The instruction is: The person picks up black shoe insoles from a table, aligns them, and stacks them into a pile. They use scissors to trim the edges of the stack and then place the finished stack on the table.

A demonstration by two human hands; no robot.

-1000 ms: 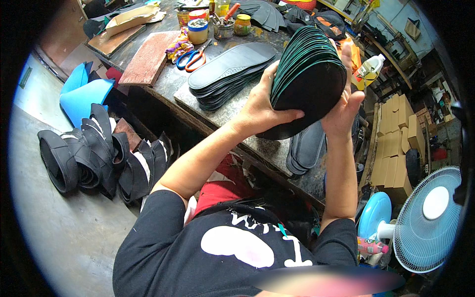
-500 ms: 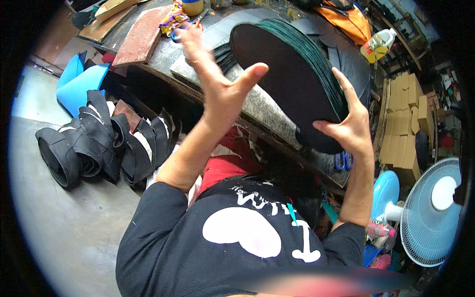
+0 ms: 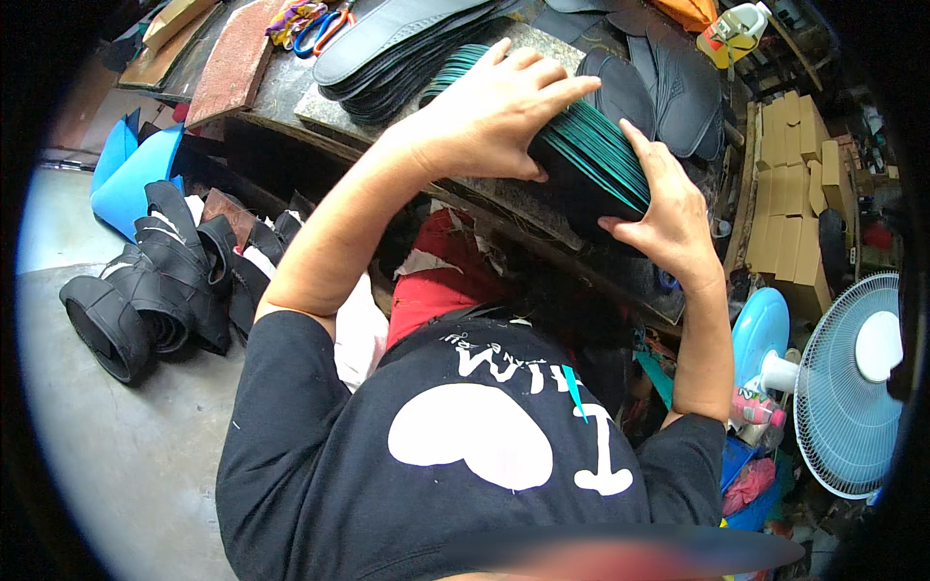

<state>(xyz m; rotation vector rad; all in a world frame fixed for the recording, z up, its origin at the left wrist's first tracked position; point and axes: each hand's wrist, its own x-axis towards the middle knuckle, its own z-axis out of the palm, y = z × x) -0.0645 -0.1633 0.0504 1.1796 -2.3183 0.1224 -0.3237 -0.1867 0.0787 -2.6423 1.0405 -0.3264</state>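
A thick stack of sole-shaped sheets (image 3: 599, 153), black on the face and green along the edges, is tilted at the table's near edge between my two hands. My left hand (image 3: 499, 111) is closed over its upper side, thumb on the near face and fingers across the edges. At the stack's right end, my right hand (image 3: 668, 218) grips it with the thumb in front and the fingers behind. Just beyond my left hand lies a pile of black insoles (image 3: 387, 53). More black soles (image 3: 678, 92) lie past the stack on the right.
On the table are a pale stone slab (image 3: 325, 108), scissors (image 3: 325, 31) and a reddish board (image 3: 232, 63). A yellow-and-white jug (image 3: 731, 37) stands at the far right. Rolled black pieces (image 3: 145, 290) lie on the floor at left; cartons (image 3: 785, 203) and a fan (image 3: 852, 387) are right.
My left hand, raised and spread apart from the stack before, has come down onto its upper side. The stack has tipped, showing more green edges, and the insole pile behind is uncovered.
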